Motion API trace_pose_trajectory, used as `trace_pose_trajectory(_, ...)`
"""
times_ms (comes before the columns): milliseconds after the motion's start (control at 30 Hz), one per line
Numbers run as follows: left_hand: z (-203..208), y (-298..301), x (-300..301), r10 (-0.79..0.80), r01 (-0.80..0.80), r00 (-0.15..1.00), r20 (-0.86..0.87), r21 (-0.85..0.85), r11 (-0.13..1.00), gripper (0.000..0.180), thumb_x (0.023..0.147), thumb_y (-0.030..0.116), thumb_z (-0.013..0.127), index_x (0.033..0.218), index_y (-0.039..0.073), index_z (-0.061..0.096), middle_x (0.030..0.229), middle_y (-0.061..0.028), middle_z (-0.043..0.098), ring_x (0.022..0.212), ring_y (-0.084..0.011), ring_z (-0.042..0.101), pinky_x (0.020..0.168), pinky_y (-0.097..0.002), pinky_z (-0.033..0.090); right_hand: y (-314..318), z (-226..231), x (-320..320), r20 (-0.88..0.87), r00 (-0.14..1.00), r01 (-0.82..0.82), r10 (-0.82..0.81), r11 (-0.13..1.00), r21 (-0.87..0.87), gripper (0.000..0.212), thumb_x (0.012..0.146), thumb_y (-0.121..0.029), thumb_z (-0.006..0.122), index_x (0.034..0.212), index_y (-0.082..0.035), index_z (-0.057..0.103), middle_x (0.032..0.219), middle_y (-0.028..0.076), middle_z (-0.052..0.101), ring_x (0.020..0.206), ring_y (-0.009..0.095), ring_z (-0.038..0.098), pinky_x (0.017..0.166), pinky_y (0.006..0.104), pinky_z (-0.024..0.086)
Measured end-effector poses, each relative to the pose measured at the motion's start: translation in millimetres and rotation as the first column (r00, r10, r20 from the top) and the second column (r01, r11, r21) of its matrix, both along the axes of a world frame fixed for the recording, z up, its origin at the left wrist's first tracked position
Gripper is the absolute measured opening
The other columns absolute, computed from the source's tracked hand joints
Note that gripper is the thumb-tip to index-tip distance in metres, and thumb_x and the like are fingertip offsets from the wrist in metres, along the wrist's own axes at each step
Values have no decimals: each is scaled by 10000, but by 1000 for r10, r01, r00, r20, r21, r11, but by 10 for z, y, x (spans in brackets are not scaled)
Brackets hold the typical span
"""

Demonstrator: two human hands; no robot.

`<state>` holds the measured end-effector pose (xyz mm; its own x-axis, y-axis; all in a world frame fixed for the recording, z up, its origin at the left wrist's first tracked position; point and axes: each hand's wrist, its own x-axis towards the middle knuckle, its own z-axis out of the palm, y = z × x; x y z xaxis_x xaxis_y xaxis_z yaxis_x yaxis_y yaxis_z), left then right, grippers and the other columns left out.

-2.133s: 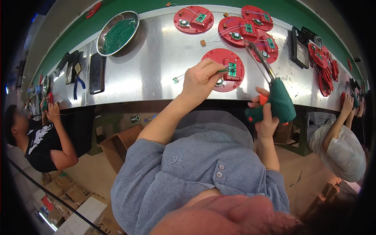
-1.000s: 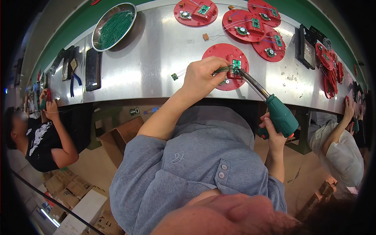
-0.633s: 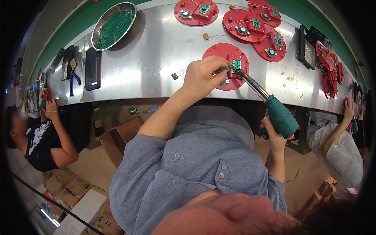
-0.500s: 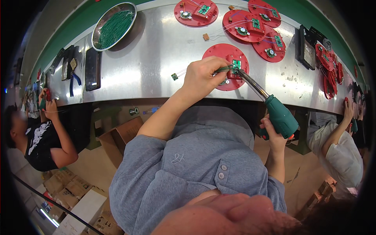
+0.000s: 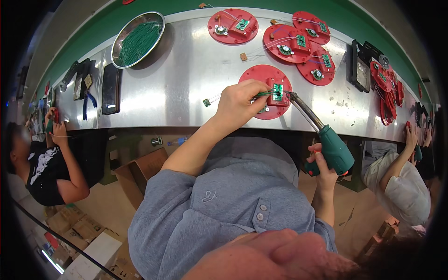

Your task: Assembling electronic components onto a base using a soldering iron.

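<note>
On the steel bench in front of me lies a round red plastic housing [image 5: 252,74] with a green circuit board [image 5: 278,96] on it. My left hand [image 5: 240,103] is closed in a pinch on thin green wires [image 5: 262,94], their ends reaching the board. A small green board on thin wires [image 5: 206,102] lies left of that hand. My right hand [image 5: 323,169] grips a green soldering gun [image 5: 335,148] by its handle, below the bench edge. Its metal tip points up and left, by the board's right edge; whether it touches cannot be made out.
Several more red housings [image 5: 275,35] with boards and speakers lie farther back. At back left stands a metal bowl [image 5: 161,39] of green wires. Blue-handled pliers [image 5: 88,102] and a black tray [image 5: 110,88] lie left, another black tray [image 5: 361,74] right. Co-workers sit on both sides.
The soldering gun's tip has shifted from over the circuit board to its right edge. My left hand keeps its pinch on the wires. The whole view has shifted slightly.
</note>
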<state>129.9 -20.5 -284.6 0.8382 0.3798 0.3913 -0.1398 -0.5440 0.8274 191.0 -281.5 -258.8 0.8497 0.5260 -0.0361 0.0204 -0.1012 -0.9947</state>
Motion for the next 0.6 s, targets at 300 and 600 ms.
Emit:
trace_pose_trajectory(300, 9, -7, -4, 2, -2, 1000, -5, -18, 1000, 95, 706, -21, 616, 799, -35, 599, 805, -105, 618, 643, -160, 590, 571, -244, 463, -49, -12, 18, -40, 999, -16, 18, 998, 54, 276, 775, 12, 568, 1048, 27, 525, 875, 129, 599, 669, 120, 569, 569, 231, 488)
trace_pose_trajectory(600, 541, 140, 87, -37, 133, 972, -234, 410, 902, 387, 637, 320, 707, 906, 73, 579, 728, -68, 579, 629, -247, 588, 518, -323, 463, -77, -42, 104, -59, 996, 83, -73, 980, 181, 230, 818, -175, 529, 925, 29, 515, 865, 160, 569, 597, 137, 539, 586, 285, 486)
